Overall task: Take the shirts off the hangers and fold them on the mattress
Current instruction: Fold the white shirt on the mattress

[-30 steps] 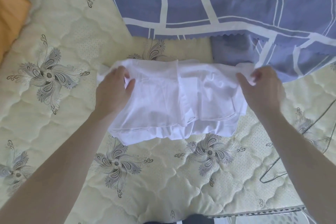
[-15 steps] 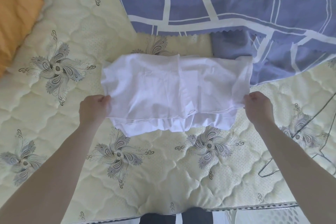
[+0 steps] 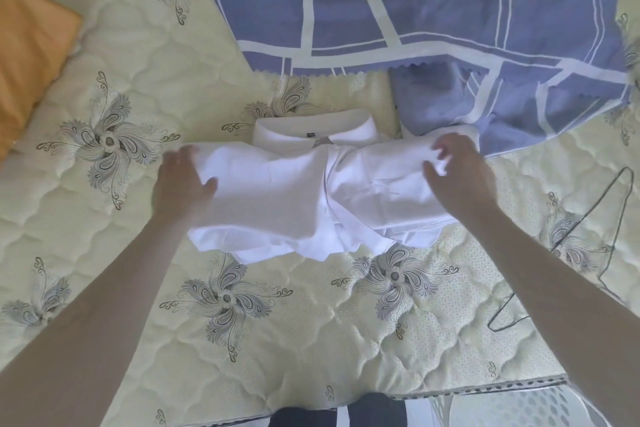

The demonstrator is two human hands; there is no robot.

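Both hands grip the folded white shirt (image 3: 294, 198) at its ends: left hand (image 3: 181, 180) at nine o'clock, right hand (image 3: 457, 173) pinching cloth at three. It lies on the mattress (image 3: 277, 340), collar (image 3: 311, 130) at twelve, wire hanger (image 3: 575, 253) well right.

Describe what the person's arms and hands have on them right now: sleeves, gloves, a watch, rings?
Nothing is worn that this view shows. The left hand and right hand are bare, with no gloves and no visible rings. Both forearms are uncovered up to the picture's edge, with no sleeve, cuff, watch or band in view. The left hand is a little blurred, so small details there are uncertain.
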